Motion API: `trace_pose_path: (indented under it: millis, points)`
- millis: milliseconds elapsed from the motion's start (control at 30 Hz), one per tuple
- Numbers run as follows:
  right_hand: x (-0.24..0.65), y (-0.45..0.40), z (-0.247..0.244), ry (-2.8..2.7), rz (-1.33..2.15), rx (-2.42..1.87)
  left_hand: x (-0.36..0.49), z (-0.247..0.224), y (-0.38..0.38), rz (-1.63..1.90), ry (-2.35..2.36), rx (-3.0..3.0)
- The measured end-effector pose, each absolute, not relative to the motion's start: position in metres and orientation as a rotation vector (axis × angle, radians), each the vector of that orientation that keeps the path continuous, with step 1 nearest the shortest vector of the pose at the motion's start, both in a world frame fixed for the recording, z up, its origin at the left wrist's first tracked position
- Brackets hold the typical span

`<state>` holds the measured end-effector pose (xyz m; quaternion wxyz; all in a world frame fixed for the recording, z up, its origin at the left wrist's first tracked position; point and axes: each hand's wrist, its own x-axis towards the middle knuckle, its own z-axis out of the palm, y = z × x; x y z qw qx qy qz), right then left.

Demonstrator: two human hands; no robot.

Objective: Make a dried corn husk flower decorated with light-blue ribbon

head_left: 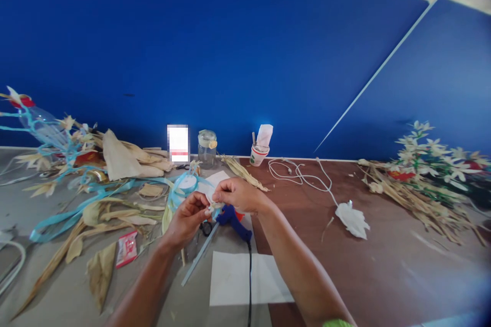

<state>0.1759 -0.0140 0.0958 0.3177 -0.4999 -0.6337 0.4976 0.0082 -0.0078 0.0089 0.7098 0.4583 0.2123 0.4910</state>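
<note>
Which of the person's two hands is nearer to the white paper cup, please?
Right. The right hand is on the near side of the white paper cup, slightly to its left; the left hand is farther away, more to the left.

There are two hands (191, 214) (238, 194), one glue gun (235, 223), one jar (207, 152) and one cup (258, 157).

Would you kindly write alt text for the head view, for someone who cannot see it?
A person's left hand and right hand pinch a small pale piece above a cluttered table. A blue glue gun is close by; dried husks and blue ribbon spread across the left.
</note>
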Motion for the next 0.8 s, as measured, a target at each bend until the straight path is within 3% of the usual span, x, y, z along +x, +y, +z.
trace_pose_path:
  millis: [233,567,800]
  points:
    - [0.183,-0.01,0.092,-1.55,1.2,-1.228,0.008,0.013,-0.008,1.095,0.425,0.884]
    - [0.163,-0.011,0.08,-1.45,1.472,-0.98,0.006,0.009,-0.007,1.102,0.395,0.718]
    - [0.155,-0.006,0.071,-1.437,1.317,-1.024,0.005,0.008,-0.008,1.088,0.345,0.716]
